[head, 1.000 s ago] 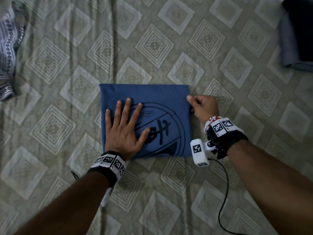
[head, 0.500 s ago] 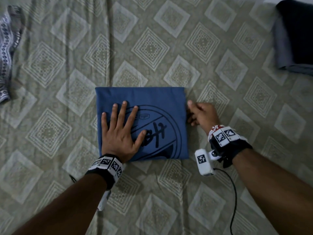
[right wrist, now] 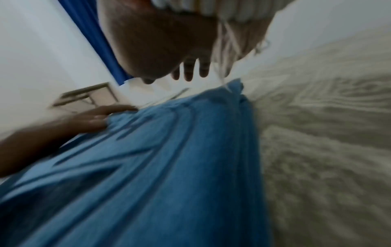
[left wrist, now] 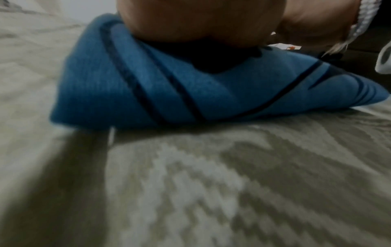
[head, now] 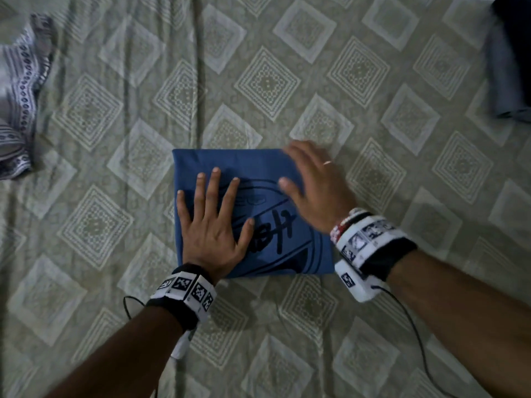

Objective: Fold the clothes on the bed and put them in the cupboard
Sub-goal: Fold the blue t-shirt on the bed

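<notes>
Patterned olive bedsheet [head: 359, 90] with pale diamond motifs covers the bed on which everything lies. On it the left hand [head: 214, 225] rests flat, fingers straight and spread, palm pressing the near-left part of the folded blue T-shirt [head: 258, 168]. The right hand [head: 313, 182] is over the shirt's far-right corner, fingers straight and relaxed, gripping nothing; motion blur hides whether it touches the cloth or passes just above it. The shirt sits as a neat rectangle with a dark printed emblem facing up, its near edge just beyond both wrists. Left of the shirt and well apart lies a crumpled black-and-white patterned cloth [head: 20, 116]; far to its right, at the bed's edge, sits a dark folded pile [head: 508, 67]. The shirt looks light, soft and limp, several layers thick, so it would likely sag and come unfolded if lifted by one corner. The safer hold, I judge, is both hands slid under opposite sides, palms up, or one palm beneath and one on top, keeping the bundle level on the way to the cupboard.
</notes>
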